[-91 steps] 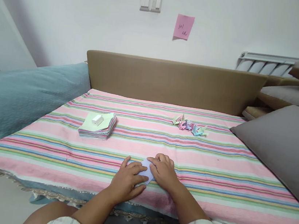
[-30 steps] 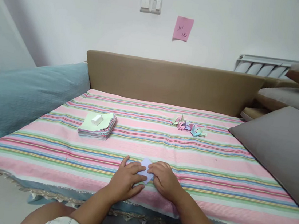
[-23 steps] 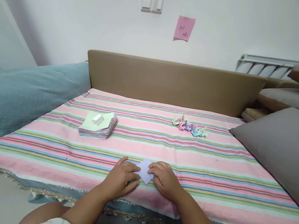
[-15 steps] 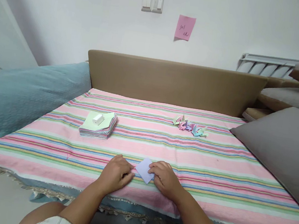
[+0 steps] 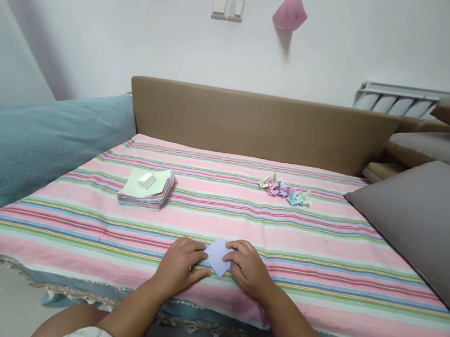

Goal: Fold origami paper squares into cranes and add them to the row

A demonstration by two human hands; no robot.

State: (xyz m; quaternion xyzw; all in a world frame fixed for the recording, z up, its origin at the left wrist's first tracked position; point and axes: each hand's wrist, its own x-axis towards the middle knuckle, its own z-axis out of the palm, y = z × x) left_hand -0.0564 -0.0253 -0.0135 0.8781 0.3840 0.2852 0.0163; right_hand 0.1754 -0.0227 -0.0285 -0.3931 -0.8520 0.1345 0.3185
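A small lavender square of folded origami paper [image 5: 218, 257] lies on the striped cloth, turned corner toward me. My right hand [image 5: 248, 268] grips its right corner with bent fingers, the thumb tucked low. At the left corner is my left hand [image 5: 182, 267], its fingertips at the paper's edge and its thumb spread apart toward the near side. Whether those left fingertips touch the paper or only the cloth, I cannot tell.
A stack of coloured paper [image 5: 145, 194] at the left bears a small white block [image 5: 146, 181]. Several folded paper cranes [image 5: 284, 190] sit in a row farther back. Grey cushions [image 5: 425, 222] pile up on the right. A pink note [image 5: 291, 11] is on the wall by switches [image 5: 227, 7].
My left hand has moved right to the paper's left corner, its thumb opening out. My right hand stays at its corner. The pink wall note has lifted upward and curled.
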